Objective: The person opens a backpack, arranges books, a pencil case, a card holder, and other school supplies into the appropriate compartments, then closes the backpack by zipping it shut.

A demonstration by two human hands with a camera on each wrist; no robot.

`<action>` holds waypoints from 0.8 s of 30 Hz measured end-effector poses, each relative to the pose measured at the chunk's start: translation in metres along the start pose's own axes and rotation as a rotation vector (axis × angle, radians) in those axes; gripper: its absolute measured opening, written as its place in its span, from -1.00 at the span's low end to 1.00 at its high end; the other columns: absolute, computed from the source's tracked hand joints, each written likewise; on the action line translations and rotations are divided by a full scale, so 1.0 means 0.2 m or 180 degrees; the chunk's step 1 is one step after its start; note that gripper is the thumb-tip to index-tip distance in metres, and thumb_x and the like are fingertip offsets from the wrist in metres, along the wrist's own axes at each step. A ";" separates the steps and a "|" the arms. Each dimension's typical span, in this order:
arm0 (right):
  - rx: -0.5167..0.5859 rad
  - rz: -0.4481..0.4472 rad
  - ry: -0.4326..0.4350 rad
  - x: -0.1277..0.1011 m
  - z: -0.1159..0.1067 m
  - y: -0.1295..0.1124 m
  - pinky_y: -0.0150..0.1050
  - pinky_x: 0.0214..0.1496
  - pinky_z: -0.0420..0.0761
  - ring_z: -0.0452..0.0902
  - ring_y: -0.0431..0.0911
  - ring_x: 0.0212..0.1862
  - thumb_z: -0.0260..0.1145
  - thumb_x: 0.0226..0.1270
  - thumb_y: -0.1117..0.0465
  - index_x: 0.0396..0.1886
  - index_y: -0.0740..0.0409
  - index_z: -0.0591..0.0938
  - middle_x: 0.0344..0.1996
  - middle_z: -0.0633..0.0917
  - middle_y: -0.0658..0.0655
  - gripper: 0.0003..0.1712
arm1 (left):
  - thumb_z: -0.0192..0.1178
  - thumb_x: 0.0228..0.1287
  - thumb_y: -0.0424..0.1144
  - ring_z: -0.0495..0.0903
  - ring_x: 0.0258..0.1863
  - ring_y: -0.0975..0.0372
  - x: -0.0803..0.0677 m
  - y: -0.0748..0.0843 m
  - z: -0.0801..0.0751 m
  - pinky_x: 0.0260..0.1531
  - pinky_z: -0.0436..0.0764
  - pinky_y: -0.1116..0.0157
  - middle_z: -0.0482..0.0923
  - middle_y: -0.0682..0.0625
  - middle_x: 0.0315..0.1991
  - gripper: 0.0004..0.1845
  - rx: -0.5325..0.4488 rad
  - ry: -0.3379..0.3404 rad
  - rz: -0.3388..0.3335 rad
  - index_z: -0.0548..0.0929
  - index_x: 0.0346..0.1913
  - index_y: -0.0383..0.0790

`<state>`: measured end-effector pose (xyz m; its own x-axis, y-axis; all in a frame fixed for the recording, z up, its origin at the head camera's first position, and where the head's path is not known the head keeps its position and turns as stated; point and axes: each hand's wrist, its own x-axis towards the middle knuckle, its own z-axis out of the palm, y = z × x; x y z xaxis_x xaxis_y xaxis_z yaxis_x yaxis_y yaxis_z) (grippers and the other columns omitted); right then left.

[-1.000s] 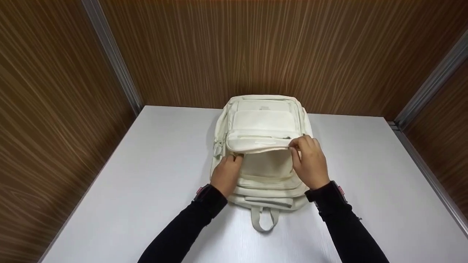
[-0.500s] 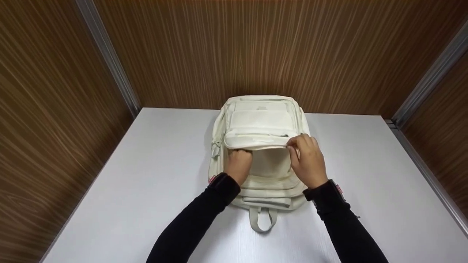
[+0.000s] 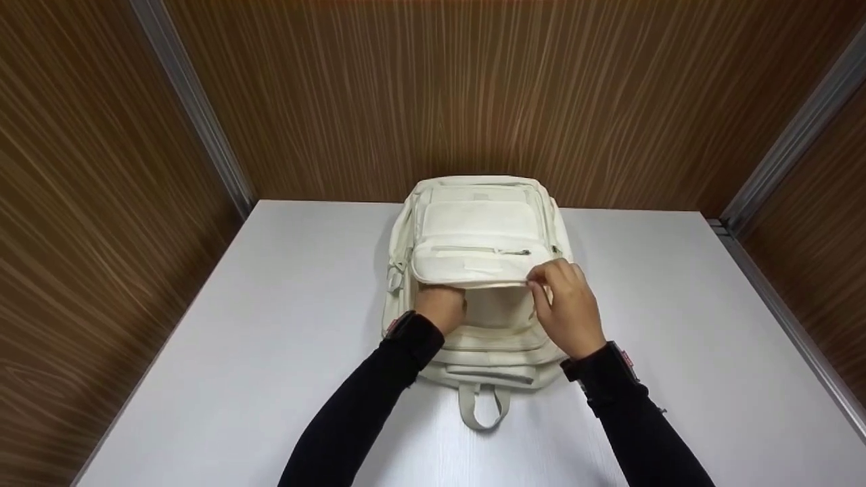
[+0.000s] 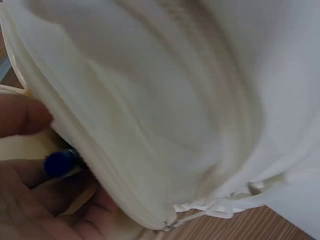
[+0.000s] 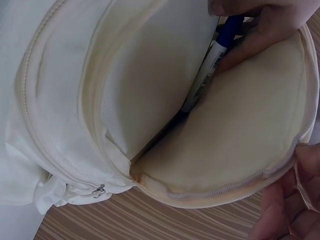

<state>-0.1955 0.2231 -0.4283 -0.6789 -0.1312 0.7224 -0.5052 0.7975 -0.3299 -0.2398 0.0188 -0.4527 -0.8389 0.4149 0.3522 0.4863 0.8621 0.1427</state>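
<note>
Cream backpack (image 3: 480, 223) lying flat at twelve o'clock on the white table (image 3: 270, 338), front pocket flap (image 3: 473, 267) pinched and lifted by the right hand (image 3: 568, 308). Left hand (image 3: 441, 306) inside the pocket, fingers curled round a blue-capped marker (image 5: 210, 65). Best to keep the flap high and slide the marker deep along the seam before letting go.

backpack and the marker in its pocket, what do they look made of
Backpack: cream woven fabric, likely canvas or nylon, matte; visible weave, stitched seams, zipper teeth. Marker: looks like smooth plastic, white printed barrel with a glossy blue cap, held by the left hand.
</note>
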 end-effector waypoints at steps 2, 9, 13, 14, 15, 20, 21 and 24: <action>-0.0001 -0.0006 -0.0050 -0.03 0.00 0.01 -0.14 -0.21 0.47 0.45 0.02 -0.24 0.37 0.15 0.46 -0.32 0.20 0.59 -0.34 0.60 0.14 -0.84 | 0.20 0.17 -0.35 0.61 0.06 -0.04 -0.04 -0.04 0.01 0.18 0.52 0.03 0.68 -0.17 0.01 -0.70 -0.0128 0.0131 0.0063 0.70 -0.02 -0.29; -0.0095 -0.0037 -0.0363 -0.13 0.04 0.02 -0.12 -0.21 0.49 0.47 0.03 -0.23 0.40 0.12 0.43 -0.35 0.14 0.60 -0.34 0.60 0.10 -0.82 | 0.07 0.39 -0.03 0.04 0.47 -0.32 -0.21 -0.20 -0.02 0.44 0.06 -0.21 0.25 -0.38 0.41 -0.50 -0.0572 -0.0422 -0.0325 0.60 0.12 -0.41; -0.0188 0.0058 -0.0539 -0.19 0.06 0.04 -0.06 -0.18 0.51 0.50 0.10 -0.18 0.46 0.10 0.33 -0.29 0.15 0.62 -0.24 0.61 0.17 -0.80 | 0.05 0.40 0.04 -0.07 0.51 -0.28 -0.29 -0.30 -0.02 0.51 -0.02 -0.10 0.02 -0.36 0.51 -0.22 -0.0746 -0.0625 -0.0411 0.19 0.44 -0.49; -0.0220 0.0101 -0.0582 -0.20 0.06 0.04 -0.02 -0.15 0.53 0.51 0.12 -0.15 0.48 0.10 0.28 -0.23 0.14 0.63 -0.18 0.62 0.20 -0.76 | 0.06 0.40 0.04 -0.06 0.52 -0.25 -0.30 -0.31 -0.02 0.52 -0.03 -0.07 0.01 -0.36 0.52 -0.20 -0.0764 -0.0641 -0.0390 0.15 0.45 -0.49; -0.0244 0.0149 -0.0636 -0.22 0.06 0.04 0.02 -0.09 0.54 0.53 0.16 -0.10 0.49 0.10 0.22 -0.16 0.13 0.64 -0.10 0.61 0.24 -0.70 | 0.07 0.39 0.02 -0.03 0.51 -0.25 -0.31 -0.33 -0.01 0.52 -0.02 -0.06 0.00 -0.37 0.51 -0.20 -0.0800 -0.0631 -0.0361 0.14 0.45 -0.49; -0.0408 0.0320 -0.1190 -0.33 0.07 0.02 0.31 0.10 0.50 0.43 0.34 0.23 0.46 0.11 -0.14 0.30 0.01 0.49 0.36 0.38 0.39 -0.23 | 0.04 0.42 0.05 0.00 0.52 -0.17 -0.35 -0.36 0.01 0.52 0.04 0.00 -0.04 -0.36 0.53 -0.15 -0.0995 -0.0869 -0.0341 0.02 0.50 -0.46; -0.0449 0.0335 -0.1327 -0.35 0.08 0.02 0.34 0.13 0.48 0.39 0.36 0.29 0.43 0.12 -0.18 0.36 -0.02 0.44 0.41 0.31 0.38 -0.18 | 0.03 0.42 0.07 0.00 0.52 -0.17 -0.36 -0.36 0.02 0.51 0.06 0.00 -0.06 -0.36 0.53 -0.15 -0.1049 -0.0950 -0.0341 0.00 0.50 -0.46; -0.0573 0.0360 -0.1621 -0.39 0.09 0.02 0.37 0.16 0.44 0.28 0.38 0.37 0.39 0.12 -0.27 0.44 -0.08 0.36 0.49 0.20 0.35 -0.09 | -0.02 0.44 0.13 0.00 0.52 -0.16 -0.36 -0.35 0.03 0.49 0.12 0.00 -0.14 -0.34 0.55 -0.13 -0.1104 -0.1181 -0.0359 -0.04 0.52 -0.42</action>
<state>-0.1546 0.2261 -0.4959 -0.9181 -0.2715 0.2886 -0.3453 0.9054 -0.2469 -0.2143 -0.0702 -0.4933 -0.8904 0.4544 -0.0256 0.3874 0.7863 0.4812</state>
